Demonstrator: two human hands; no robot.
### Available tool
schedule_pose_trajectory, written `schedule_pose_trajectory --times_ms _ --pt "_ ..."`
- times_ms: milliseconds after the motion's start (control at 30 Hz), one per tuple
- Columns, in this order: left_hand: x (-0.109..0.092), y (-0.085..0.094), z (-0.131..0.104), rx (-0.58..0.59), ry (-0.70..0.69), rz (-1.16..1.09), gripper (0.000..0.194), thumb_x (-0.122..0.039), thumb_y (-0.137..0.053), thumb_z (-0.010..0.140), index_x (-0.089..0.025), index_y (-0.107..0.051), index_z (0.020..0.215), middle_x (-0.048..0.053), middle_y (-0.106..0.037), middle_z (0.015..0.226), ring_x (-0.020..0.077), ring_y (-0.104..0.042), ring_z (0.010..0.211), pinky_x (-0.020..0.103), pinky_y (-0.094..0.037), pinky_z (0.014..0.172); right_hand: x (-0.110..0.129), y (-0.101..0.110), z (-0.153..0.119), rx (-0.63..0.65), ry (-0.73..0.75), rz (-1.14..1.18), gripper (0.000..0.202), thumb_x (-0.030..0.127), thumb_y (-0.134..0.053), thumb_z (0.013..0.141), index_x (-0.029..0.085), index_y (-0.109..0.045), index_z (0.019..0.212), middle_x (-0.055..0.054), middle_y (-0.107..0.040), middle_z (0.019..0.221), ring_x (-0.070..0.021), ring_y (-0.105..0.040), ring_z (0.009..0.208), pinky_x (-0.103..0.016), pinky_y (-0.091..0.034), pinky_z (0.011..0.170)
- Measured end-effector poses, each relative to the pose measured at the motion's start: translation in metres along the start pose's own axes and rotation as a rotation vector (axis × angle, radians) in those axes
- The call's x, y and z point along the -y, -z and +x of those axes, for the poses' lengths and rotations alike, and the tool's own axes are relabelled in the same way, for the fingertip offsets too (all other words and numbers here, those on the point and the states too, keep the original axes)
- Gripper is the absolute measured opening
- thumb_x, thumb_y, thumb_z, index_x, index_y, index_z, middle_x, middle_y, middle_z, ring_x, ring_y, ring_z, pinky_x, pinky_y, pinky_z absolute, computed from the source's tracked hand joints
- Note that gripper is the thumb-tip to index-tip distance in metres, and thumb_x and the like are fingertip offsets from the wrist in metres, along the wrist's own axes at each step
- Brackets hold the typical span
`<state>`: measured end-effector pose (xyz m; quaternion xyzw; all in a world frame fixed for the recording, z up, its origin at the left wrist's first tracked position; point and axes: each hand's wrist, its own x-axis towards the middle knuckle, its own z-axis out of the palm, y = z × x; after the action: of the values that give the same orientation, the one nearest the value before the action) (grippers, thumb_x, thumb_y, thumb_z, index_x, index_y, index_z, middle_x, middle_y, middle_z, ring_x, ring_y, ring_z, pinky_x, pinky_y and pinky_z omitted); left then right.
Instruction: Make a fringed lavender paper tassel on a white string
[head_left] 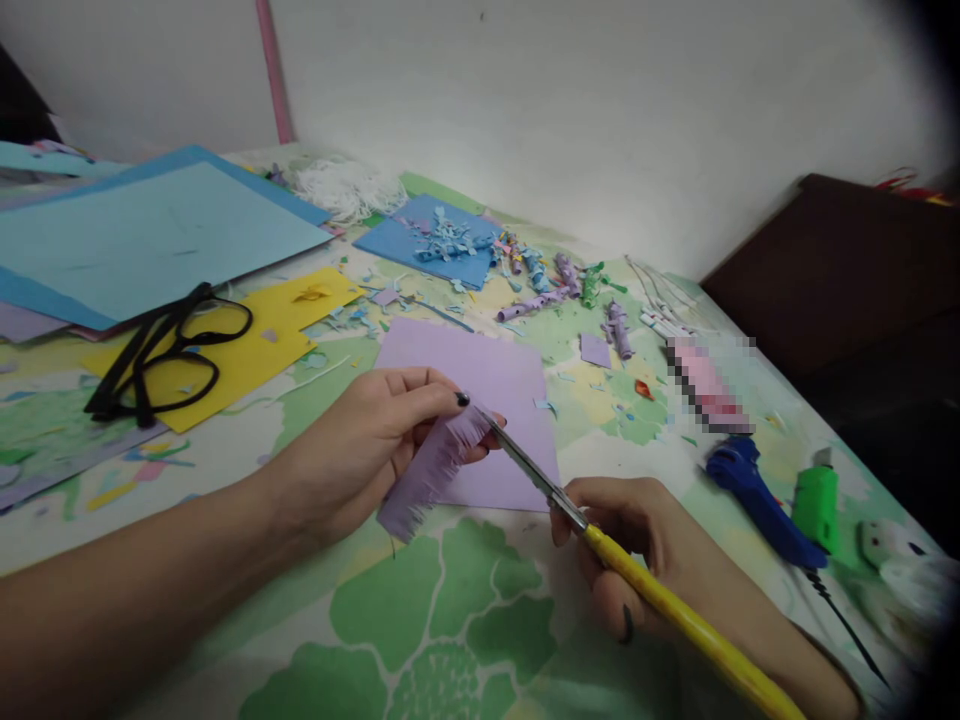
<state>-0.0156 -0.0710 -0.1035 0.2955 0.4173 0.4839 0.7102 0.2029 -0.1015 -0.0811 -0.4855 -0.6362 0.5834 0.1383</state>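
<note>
My left hand (375, 440) pinches a purple paper strip (427, 480) whose edge is cut into a fringe. The strip hangs down to the left, over a purple paper square (502, 370) lying on the table. From the right, my right hand (622, 550) grips a thin metal tool with a long yellow handle (667, 600). Its metal tip (517, 455) reaches the fringed edge near my left fingertips. Whether the tip touches the paper is hard to tell.
Black glasses (172, 350) rest on yellow paper (255, 350) at left, near blue sheets (150, 240). Fringed paper rolls (566, 275) lie behind. At right are a blue glue gun (765, 505) and a green cutter (816, 505). Paper scraps litter the tablecloth (315, 610).
</note>
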Motion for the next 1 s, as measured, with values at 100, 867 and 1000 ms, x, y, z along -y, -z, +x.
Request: schedule_pose_trajectory --times_ms 100,867,1000 --pt "-0.0004 0.0 0.0006 0.004 -0.02 0.013 0.01 -0.011 -0.062 0.078 -0.012 -0.061 0.068 0.013 -0.074 0.08 0.0192 -0.071 0.073 0.026 -0.059 0.067 -0.0006 0.0016 -0.0007 -0.013 0.025 -0.035 0.056 0.066 -0.072 0.063 0.018 -0.045 0.062 0.006 -0.035 0.054 -0.0076 -0.027 0.052 -0.022 -0.021 0.045" --pt "0.0022 -0.002 -0.0013 0.051 0.027 -0.035 0.012 -0.008 -0.062 0.079 -0.01 -0.062 0.067 0.009 -0.07 0.069 0.018 -0.07 0.069 0.026 -0.06 0.064 -0.006 0.0032 0.0001 -0.016 0.064 -0.04 0.068 0.082 -0.063 0.054 0.017 -0.048 0.068 0.006 -0.035 0.055 -0.0082 -0.028 0.053 -0.023 -0.02 0.044" --pt "0.0006 -0.0032 -0.0014 0.041 0.037 -0.037 0.013 -0.01 -0.063 0.079 -0.01 -0.061 0.067 0.007 -0.069 0.067 0.0164 -0.069 0.066 0.024 -0.06 0.062 -0.0063 0.0021 0.0007 -0.032 0.063 -0.056 0.065 0.078 -0.066 0.057 0.017 -0.05 0.07 0.007 -0.034 0.055 -0.0083 -0.028 0.052 -0.024 -0.02 0.044"
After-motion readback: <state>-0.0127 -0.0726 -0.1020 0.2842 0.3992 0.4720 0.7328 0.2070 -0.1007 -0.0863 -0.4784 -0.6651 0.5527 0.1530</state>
